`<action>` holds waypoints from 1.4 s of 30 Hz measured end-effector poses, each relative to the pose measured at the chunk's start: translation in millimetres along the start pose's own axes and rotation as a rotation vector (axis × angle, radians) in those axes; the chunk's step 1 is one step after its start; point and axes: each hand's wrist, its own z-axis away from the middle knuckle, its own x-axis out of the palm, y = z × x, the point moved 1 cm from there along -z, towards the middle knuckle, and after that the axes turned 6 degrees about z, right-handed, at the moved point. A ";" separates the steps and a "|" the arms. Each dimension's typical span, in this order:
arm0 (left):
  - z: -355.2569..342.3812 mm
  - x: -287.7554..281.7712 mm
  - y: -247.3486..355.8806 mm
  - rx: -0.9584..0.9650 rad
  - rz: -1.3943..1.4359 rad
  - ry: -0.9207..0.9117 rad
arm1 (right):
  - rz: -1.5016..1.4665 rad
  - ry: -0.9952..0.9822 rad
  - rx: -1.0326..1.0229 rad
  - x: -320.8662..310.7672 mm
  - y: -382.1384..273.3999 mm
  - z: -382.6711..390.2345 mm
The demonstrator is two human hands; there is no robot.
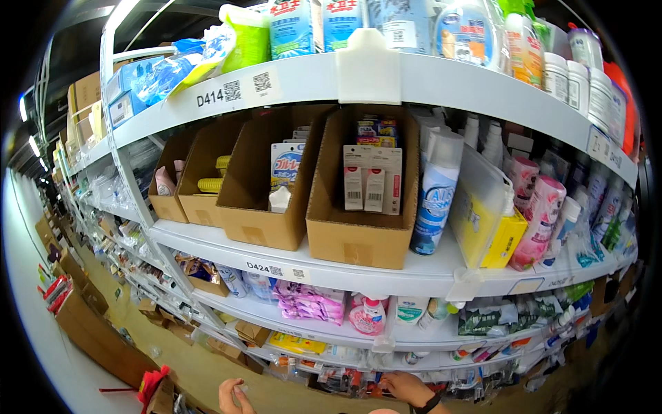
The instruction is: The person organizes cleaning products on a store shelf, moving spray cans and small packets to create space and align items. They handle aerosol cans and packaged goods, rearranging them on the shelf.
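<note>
My left hand is at the lower edge, its fingers loosely bent and apart, and I see nothing held in it. My right hand is lower right of centre, with a black band on its wrist. Its fingers point left, loosely bent, with nothing visible in them; the fingertips are partly hard to make out. Both hands are low in front of the shelving, apart from the goods. Facing me higher up are an open cardboard bin with small white-and-red boxed packs and a blue-and-white spray can.
White metal shelves curve across the view. More cardboard bins stand left of centre. Pink bottles and a yellow box are at the right. Purple-pink packs lie one level down. An aisle floor runs along the left.
</note>
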 end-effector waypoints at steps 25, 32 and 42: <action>-216.7 -39.8 -170.9 0.252 -0.115 -0.604 | 0.139 0.170 0.359 123.3 -204.9 -63.6; -170.8 5.3 -472.8 0.672 -0.306 -0.736 | 0.152 0.356 0.300 138.7 -273.3 -73.8; -249.1 -63.2 -207.7 -0.234 0.409 -0.758 | 0.195 0.407 0.378 175.5 -237.7 -66.1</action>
